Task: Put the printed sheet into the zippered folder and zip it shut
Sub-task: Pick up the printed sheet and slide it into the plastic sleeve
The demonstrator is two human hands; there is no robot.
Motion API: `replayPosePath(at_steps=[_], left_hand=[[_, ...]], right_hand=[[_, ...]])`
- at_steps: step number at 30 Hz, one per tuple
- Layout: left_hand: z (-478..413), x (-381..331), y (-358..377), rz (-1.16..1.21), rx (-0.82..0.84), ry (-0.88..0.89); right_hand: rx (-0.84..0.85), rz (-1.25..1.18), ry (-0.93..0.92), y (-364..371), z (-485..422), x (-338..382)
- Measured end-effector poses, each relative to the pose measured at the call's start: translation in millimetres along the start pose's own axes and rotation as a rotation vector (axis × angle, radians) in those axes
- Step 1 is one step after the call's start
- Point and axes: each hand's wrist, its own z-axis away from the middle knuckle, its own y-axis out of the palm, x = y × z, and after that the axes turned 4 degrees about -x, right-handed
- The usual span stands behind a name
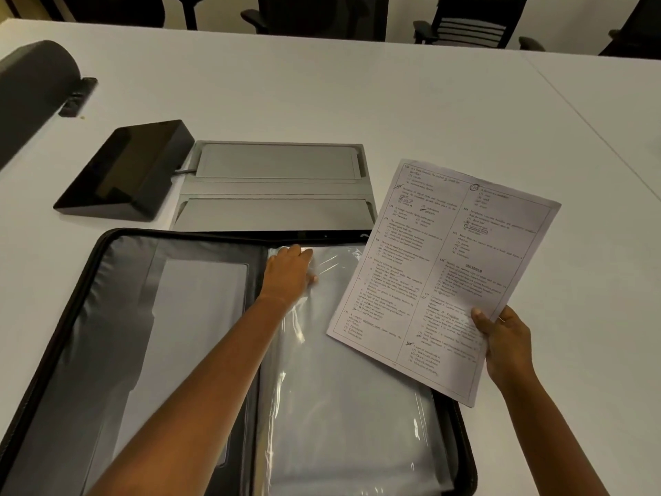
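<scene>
Tabletop (393, 102) carried the zippered folder (118, 334), which lay open and unzipped. A clear sleeve (339, 424) lay across its right half. The left hand (288, 272) gripped the sleeve's top edge, fingers curled partly under the plastic. The printed sheet (440, 273) hung tilted above the folder's right edge, pinched at its near corner by the right hand (504, 343), thumb on top.

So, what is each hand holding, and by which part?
Right hand: the printed sheet, at its near right edge. Left hand: the clear sleeve, at its top left corner.
</scene>
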Motion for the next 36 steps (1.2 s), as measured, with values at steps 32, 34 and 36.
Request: replayPosePath(at_steps=[32,34,36], left_hand=[[-51,-37,-11,0.662,0.094,0.067],[-50,-38,-8,0.663,0.071,0.088],[-49,-38,-7,0.664,0.047,0.118]], right_hand=[[0.044,-0.743,0.035,155,-75,98],[0.023,-0.729,0.051,161,-82,97],[0.026,-0.713,0.055,165,-88,94]])
